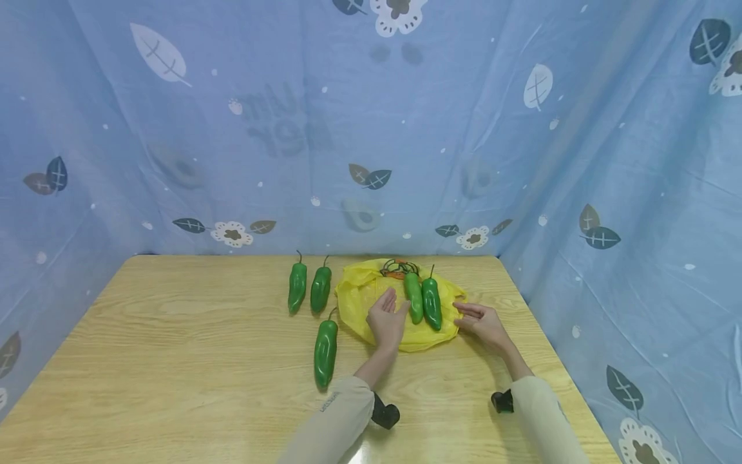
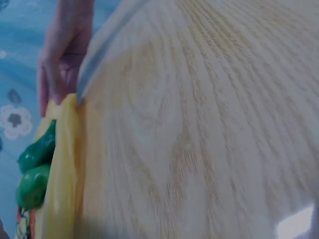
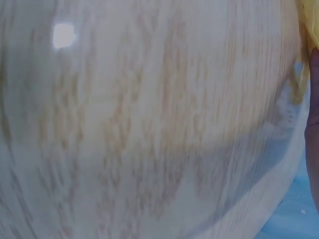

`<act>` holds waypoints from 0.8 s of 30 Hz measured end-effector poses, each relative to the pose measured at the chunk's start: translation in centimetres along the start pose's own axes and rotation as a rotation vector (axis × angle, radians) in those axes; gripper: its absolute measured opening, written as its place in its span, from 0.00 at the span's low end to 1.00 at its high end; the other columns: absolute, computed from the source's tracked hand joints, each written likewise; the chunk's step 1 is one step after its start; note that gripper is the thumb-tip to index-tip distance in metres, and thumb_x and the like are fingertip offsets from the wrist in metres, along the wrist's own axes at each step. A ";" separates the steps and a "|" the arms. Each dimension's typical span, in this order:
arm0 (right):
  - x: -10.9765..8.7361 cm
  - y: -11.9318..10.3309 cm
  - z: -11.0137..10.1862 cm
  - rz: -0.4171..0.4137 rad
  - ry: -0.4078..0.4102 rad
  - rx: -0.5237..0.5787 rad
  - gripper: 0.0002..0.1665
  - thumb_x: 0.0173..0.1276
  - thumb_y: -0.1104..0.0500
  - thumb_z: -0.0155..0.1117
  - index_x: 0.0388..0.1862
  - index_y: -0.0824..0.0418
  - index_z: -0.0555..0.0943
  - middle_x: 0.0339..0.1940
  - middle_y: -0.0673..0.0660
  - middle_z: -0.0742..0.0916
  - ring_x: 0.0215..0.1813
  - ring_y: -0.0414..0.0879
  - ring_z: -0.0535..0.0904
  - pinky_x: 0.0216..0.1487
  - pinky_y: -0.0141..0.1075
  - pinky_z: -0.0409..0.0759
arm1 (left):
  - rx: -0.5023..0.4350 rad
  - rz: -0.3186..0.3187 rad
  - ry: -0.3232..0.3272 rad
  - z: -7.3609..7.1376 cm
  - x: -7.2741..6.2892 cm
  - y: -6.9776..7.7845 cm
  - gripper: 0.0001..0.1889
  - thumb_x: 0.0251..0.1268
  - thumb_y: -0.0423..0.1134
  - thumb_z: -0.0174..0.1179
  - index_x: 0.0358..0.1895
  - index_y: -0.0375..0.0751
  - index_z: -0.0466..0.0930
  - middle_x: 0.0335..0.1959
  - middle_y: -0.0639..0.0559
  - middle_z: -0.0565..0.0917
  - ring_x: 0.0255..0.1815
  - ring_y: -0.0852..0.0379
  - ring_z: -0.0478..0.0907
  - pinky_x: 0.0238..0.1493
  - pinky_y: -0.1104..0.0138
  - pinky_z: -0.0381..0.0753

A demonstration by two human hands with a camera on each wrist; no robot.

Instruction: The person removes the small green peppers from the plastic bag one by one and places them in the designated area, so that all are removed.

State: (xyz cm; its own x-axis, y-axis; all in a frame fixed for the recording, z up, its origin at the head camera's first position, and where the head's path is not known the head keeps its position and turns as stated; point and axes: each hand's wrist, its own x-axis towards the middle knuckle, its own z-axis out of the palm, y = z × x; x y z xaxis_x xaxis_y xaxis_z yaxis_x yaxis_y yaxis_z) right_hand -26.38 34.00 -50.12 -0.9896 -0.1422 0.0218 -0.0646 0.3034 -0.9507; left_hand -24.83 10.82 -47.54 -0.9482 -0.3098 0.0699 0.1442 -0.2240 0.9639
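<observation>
Two green peppers lie side by side on a crumpled yellow plastic bag (image 1: pixel 362 299), a lighter one (image 1: pixel 414 299) and a darker one (image 1: pixel 431 304). My left hand (image 1: pixel 386 323) is over the bag's front left part, left of these peppers, fingers extended and thumb apart. At the bag's right edge my right hand (image 1: pixel 485 327) touches the plastic, its fingers nearly straight and the thumb spread below them. The left wrist view also has the right hand (image 2: pixel 62 62) by the bag's edge, with the two peppers near it.
Left of the bag, three more green peppers lie on the wooden table (image 1: pixel 191 348): two at the back (image 1: pixel 297 288) (image 1: pixel 321 290) and one nearer (image 1: pixel 326 354). A blue patterned curtain (image 1: pixel 313 142) hangs behind and on both sides.
</observation>
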 end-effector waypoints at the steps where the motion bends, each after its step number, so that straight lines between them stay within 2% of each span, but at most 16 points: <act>1: -0.1 0.0 0.0 0.003 0.002 0.001 0.28 0.63 0.70 0.64 0.61 0.78 0.70 0.62 0.74 0.74 0.65 0.66 0.68 0.53 0.26 0.77 | 0.007 0.001 -0.016 0.5 0.0 -0.3 0.25 0.54 0.22 0.66 0.57 0.22 0.73 0.56 0.32 0.78 0.59 0.39 0.75 0.59 0.61 0.75; 5: -0.2 -0.1 0.0 0.015 0.008 0.005 0.28 0.63 0.70 0.64 0.61 0.77 0.71 0.62 0.74 0.74 0.65 0.67 0.67 0.54 0.29 0.77 | 0.062 -0.016 -0.073 2.4 -0.3 -1.3 0.25 0.52 0.21 0.65 0.57 0.24 0.74 0.57 0.33 0.77 0.61 0.39 0.73 0.59 0.60 0.75; 10: -0.1 -0.3 0.2 0.014 0.014 -0.011 0.28 0.63 0.70 0.64 0.61 0.78 0.70 0.62 0.75 0.73 0.66 0.67 0.67 0.57 0.31 0.77 | 0.158 -0.030 -0.083 3.6 -0.5 -2.3 0.27 0.50 0.19 0.64 0.59 0.27 0.74 0.60 0.34 0.74 0.62 0.37 0.71 0.58 0.59 0.75; 15: -0.1 -0.1 0.2 0.021 0.021 0.002 0.28 0.63 0.71 0.63 0.62 0.78 0.70 0.63 0.75 0.73 0.66 0.66 0.67 0.55 0.27 0.76 | 0.278 0.044 -0.064 3.6 -0.5 -3.2 0.29 0.48 0.16 0.64 0.58 0.23 0.73 0.60 0.32 0.74 0.60 0.36 0.72 0.56 0.56 0.76; 18: 0.0 0.1 0.2 0.018 0.020 -0.004 0.29 0.63 0.70 0.64 0.62 0.77 0.70 0.63 0.74 0.73 0.66 0.66 0.67 0.54 0.27 0.76 | 0.382 0.095 -0.060 3.6 -0.2 -3.7 0.30 0.46 0.18 0.67 0.58 0.21 0.72 0.58 0.31 0.75 0.60 0.36 0.73 0.58 0.55 0.76; 24: 0.2 0.6 0.1 0.027 0.026 0.010 0.28 0.63 0.69 0.65 0.62 0.76 0.71 0.63 0.73 0.74 0.66 0.65 0.67 0.56 0.28 0.76 | 0.590 0.141 -0.157 4.0 0.3 -3.8 0.38 0.48 0.27 0.72 0.64 0.21 0.65 0.59 0.30 0.74 0.59 0.37 0.73 0.60 0.53 0.74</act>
State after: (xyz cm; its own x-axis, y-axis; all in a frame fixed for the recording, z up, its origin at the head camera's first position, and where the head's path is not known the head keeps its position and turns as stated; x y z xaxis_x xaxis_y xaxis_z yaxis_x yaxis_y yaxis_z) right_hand -26.59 34.02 -50.69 -0.9940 -0.1097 0.0043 -0.0370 0.2977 -0.9539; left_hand -26.76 15.28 -50.20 -0.9682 -0.1501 0.2001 0.1325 0.3707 0.9192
